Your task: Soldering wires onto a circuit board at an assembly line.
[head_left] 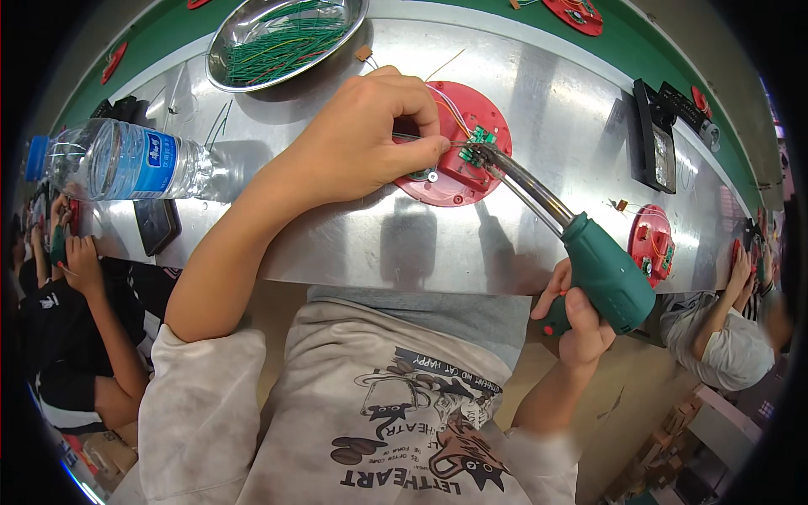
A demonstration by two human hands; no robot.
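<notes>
In the head view, the step in hand looks like soldering: the right hand (pixel 581 324) grips a green soldering gun (pixel 610 273), its tip at the small green circuit board (pixel 482 137). The left hand (pixel 370 126) pinches what seems a thin wire (pixel 459 144) beside it. The next move probably calls for steady fingers and careful heat at the joint. The board sits on a glossy red disc (pixel 495 108), round with raised parts and loose coloured leads, lying on the metal table (pixel 337 248).
</notes>
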